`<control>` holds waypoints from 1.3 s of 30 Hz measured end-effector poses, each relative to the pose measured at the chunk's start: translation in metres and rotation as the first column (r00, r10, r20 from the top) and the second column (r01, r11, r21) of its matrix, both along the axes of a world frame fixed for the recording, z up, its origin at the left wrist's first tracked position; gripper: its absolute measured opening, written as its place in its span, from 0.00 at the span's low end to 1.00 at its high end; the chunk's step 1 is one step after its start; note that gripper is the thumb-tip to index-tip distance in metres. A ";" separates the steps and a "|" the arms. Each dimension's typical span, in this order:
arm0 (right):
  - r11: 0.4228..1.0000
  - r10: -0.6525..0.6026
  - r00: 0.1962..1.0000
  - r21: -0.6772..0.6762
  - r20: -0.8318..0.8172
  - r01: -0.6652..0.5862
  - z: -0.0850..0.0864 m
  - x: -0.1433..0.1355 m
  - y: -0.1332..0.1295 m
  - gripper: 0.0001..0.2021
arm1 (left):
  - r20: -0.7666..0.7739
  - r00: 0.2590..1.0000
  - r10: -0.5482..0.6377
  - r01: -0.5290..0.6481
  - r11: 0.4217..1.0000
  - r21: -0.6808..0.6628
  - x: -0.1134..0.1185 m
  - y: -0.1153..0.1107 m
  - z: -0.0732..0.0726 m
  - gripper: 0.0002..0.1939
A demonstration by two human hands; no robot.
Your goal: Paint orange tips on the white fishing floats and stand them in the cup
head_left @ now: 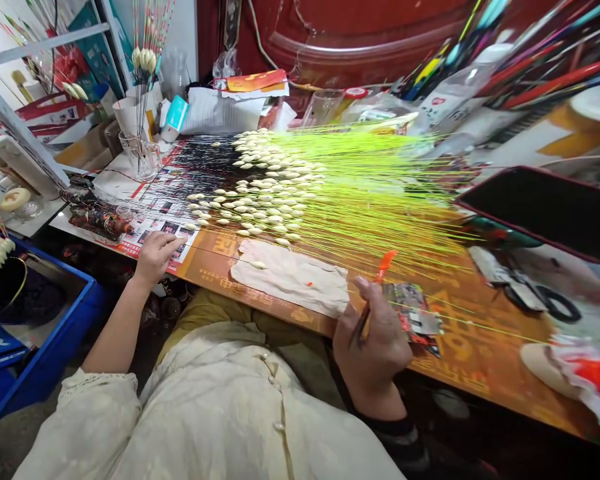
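My left hand (156, 256) is at the table's front left, its fingers closed in a pinch on the thin dark stem of a fishing float. The cream body of that fishing float (257, 265) lies over a pale crumpled cloth (300, 273). My right hand (375, 333), a closed fist beyond the cloth's right end, grips a small paintbrush (384, 265) whose upturned tip is bright orange. Behind both hands spreads a wide layer of fishing floats (270, 207), with cream bodies, black stems to the left and yellow-green tips to the right.
Scissors (555, 303) and a dark-screened phone (545, 207) are at the right, near an orange-stained wrapping (595, 373). A glass mug (141, 157) with upright floats stands back left. Below left is a blue crate (75, 293). Bottles and blurred rods crowd the back right.
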State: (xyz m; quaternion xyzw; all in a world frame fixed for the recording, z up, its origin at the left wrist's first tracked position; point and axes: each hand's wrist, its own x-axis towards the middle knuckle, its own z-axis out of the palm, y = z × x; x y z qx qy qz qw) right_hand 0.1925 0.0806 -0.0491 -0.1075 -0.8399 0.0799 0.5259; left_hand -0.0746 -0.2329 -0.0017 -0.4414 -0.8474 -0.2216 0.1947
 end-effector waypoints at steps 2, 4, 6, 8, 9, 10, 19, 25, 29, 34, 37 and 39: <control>1.000 0.005 1.000 -0.011 0.016 -0.004 -0.001 0.000 0.000 0.30 | 0.001 1.000 0.023 -0.023 1.000 -0.008 -0.001 -0.001 -0.001 0.21; 1.000 0.007 1.000 -0.014 0.011 -0.007 -0.002 -0.001 0.001 0.30 | -0.009 0.999 0.041 -0.041 0.999 -0.019 0.000 -0.001 -0.002 0.21; 1.000 0.006 1.000 -0.008 -0.001 -0.006 -0.004 -0.001 0.002 0.30 | -0.030 0.999 0.036 -0.036 0.999 -0.010 -0.001 -0.001 -0.002 0.21; 1.000 0.001 1.000 0.000 -0.003 -0.001 -0.004 -0.001 0.002 0.30 | -0.063 0.998 0.014 -0.013 1.000 0.009 -0.002 -0.002 -0.003 0.20; 1.000 -0.005 1.000 0.002 0.003 0.005 -0.005 -0.001 0.003 0.30 | -0.084 0.996 0.002 -0.001 1.000 0.017 -0.003 -0.002 -0.004 0.19; 1.000 -0.011 1.000 0.003 0.008 0.011 -0.005 -0.001 0.003 0.30 | -0.109 0.994 -0.009 0.011 1.000 0.026 -0.005 -0.002 -0.005 0.19; 1.000 -0.012 1.000 -0.002 0.015 0.012 -0.003 -0.001 0.001 0.30 | -0.229 0.973 -0.030 0.053 0.994 0.098 -0.012 -0.006 -0.010 0.17; 1.000 -0.001 1.000 -0.017 -0.010 0.001 -0.003 -0.002 0.001 0.29 | -0.221 0.975 -0.014 0.033 0.996 0.085 -0.014 -0.012 -0.004 0.19; 0.999 0.025 0.999 -0.040 -0.022 -0.026 0.004 -0.006 -0.001 0.29 | -0.232 0.970 -0.070 0.078 0.997 0.022 -0.001 0.001 0.004 0.19; 0.995 0.008 1.000 -0.096 -0.012 -0.009 0.013 -0.009 -0.002 0.27 | -0.290 0.916 -0.276 0.279 0.960 -0.031 0.031 0.057 0.017 0.25; 0.991 0.024 1.000 -0.134 0.012 -0.022 0.015 -0.010 0.002 0.29 | -0.336 0.860 -0.383 0.393 0.919 -0.041 0.053 0.102 0.020 0.27; 0.986 0.048 0.999 -0.160 0.008 -0.046 0.016 -0.011 0.005 0.29 | -0.362 0.826 -0.432 0.446 0.893 -0.049 0.067 0.130 0.021 0.25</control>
